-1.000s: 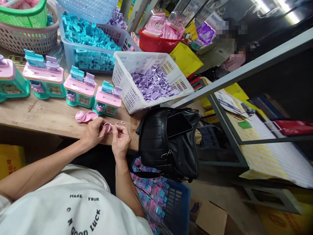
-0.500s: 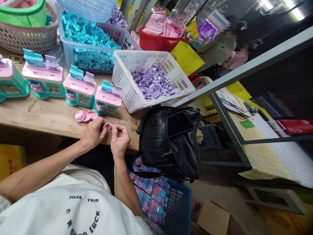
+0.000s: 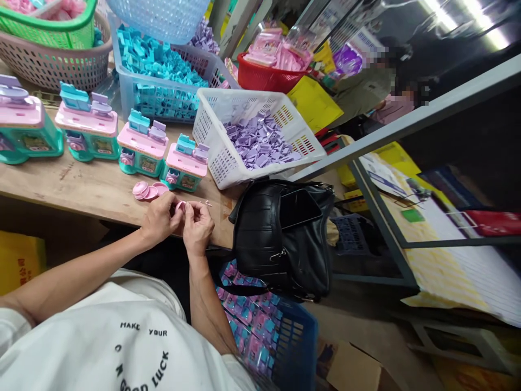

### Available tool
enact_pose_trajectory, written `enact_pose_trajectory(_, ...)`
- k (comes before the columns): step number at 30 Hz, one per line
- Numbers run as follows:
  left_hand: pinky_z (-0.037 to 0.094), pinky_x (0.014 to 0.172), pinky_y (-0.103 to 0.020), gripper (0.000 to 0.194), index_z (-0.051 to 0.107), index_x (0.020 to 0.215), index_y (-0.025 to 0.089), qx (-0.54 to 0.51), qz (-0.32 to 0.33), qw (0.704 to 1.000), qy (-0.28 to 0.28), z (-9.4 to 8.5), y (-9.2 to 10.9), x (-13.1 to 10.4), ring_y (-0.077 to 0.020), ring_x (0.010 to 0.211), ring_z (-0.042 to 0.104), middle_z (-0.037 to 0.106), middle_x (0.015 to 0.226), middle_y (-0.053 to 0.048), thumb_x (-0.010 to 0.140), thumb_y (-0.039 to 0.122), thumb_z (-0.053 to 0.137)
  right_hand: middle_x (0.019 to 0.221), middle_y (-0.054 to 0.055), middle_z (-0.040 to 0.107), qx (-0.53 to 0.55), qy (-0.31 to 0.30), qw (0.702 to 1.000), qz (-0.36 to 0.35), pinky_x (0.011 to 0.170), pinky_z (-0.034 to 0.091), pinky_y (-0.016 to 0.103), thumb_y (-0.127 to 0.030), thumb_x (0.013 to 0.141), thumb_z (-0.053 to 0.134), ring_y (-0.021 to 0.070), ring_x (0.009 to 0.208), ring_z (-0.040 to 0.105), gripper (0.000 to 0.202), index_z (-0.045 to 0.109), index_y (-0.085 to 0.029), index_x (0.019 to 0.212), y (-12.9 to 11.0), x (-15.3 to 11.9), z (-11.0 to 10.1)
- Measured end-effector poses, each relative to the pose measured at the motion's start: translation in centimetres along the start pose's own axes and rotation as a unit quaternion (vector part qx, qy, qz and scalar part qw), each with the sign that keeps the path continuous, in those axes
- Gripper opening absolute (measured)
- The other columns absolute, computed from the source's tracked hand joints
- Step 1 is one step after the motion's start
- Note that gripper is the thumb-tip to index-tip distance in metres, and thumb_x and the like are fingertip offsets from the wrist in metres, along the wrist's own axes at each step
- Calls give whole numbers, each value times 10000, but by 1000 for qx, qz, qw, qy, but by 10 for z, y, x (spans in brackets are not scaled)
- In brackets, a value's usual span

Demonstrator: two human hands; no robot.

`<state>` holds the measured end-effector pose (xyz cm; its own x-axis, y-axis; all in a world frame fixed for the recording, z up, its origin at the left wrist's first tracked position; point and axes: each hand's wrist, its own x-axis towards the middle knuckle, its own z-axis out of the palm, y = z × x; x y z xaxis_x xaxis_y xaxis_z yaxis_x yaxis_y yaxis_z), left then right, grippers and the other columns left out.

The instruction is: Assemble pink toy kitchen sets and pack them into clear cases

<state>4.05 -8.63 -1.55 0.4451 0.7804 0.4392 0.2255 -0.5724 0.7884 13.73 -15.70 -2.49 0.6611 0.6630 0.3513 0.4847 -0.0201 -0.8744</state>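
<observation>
Observed wooden tabletop [image 3: 93, 190] carrying white basket [image 3: 207, 144] of purple parts [image 3: 262, 144] and row of teal-and-pink toy kitchens [image 3: 185, 169]; judged the step in hand as fine two-handed manipulation, calling next for a steady fingertip grip. Near the tabletop's front edge, found left hand [image 3: 158, 220] and right hand [image 3: 198, 225] almost meeting, each drawn to a narrow pinch on the same pink piece [image 3: 180, 206], mostly hidden by fingers. Logged round pink pieces [image 3: 148, 191] just beyond the left hand and, smallest, a pink hook-shaped bit [image 3: 208, 203] near the right.
</observation>
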Motion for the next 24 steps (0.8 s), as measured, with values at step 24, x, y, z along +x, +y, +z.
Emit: enact_pose_trajectory(24,513,944,-408,302,650,1106,147,70,210,971,-90,-66,-26,98,-259,1050,624,688,1124,-146,961,126,386,961,77,756,-255,-134,886,-365,911,464,352,-337,1059,495,227,995,642,272,745,-235,1025,-15,124,13)
